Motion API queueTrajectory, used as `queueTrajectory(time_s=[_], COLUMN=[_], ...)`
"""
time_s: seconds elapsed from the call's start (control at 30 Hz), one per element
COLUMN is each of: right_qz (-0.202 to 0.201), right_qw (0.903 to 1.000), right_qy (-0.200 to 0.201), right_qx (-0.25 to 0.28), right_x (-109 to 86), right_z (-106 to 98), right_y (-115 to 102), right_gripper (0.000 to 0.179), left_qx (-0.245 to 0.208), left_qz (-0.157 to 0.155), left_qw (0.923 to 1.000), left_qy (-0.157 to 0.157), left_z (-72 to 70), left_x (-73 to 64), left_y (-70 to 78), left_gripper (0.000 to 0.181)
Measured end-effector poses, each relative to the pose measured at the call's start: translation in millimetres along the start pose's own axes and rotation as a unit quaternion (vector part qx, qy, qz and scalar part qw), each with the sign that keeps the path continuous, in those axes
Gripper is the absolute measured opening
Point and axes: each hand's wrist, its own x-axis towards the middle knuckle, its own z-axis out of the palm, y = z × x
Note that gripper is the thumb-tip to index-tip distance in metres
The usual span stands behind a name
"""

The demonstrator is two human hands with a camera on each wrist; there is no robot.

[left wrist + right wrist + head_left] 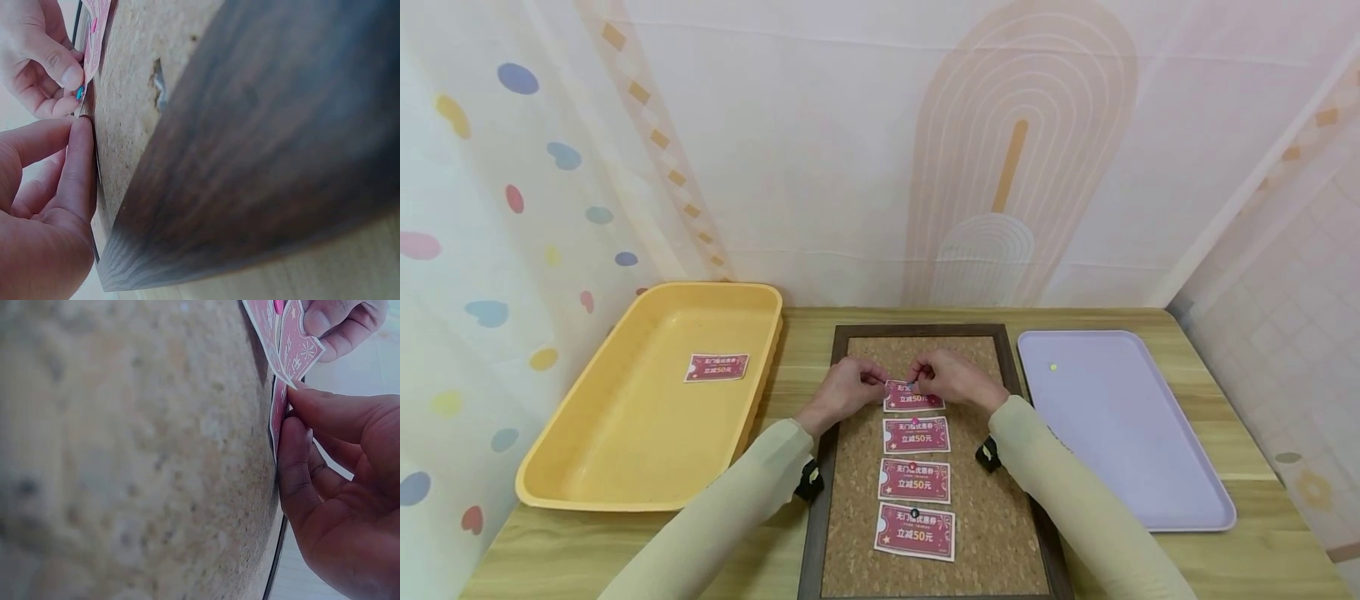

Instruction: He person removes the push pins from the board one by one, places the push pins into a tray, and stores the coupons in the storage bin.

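"What's on the corkboard [859, 508]?"

"The top card [913, 404]: left fingers [76, 164] pinch its left edge, right fingers [294, 456] grip the blue pin [80, 93] near its upper edge."

"Risks?"

"A weak left hold could skew it; slanted pushing might slip the pin."

Wood-grain table [801, 358], its rear edge along a pale fabric backdrop [820, 167]. Backdrop: concentric peach arches [942, 158] enclosing an orange bar [1011, 167], with a diamond-patterned band [659, 139] to the left. Left hanging [445, 292]: multicoloured spots [517, 78] and hearts [472, 520]. Right hanging [1300, 367]: faint grid [1277, 333] and a flower [1314, 490]. Lighting soft and even.
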Motion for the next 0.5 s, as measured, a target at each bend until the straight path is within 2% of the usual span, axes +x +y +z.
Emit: queueTrajectory(time_s=[0.33,0.5], right_qz=[-0.016,-0.01], right_qw=[0.9998,0.9999], right_qy=[-0.011,-0.013], right_qx=[0.009,0.006], right_x=[0.7,2.3], right_z=[-0.8,-1.0], right_y=[-0.3,0.1], right_gripper=[0.004,0.004], left_qx=[0.003,0.0], left_qz=[-0.009,-0.015], left_qw=[0.9999,0.9999], left_qy=[0.005,0.006], left_z=[0.4,0.0], left_x=[0.6,1.0], left_y=[1.6,1.7], left_gripper=[0.015,0.016])
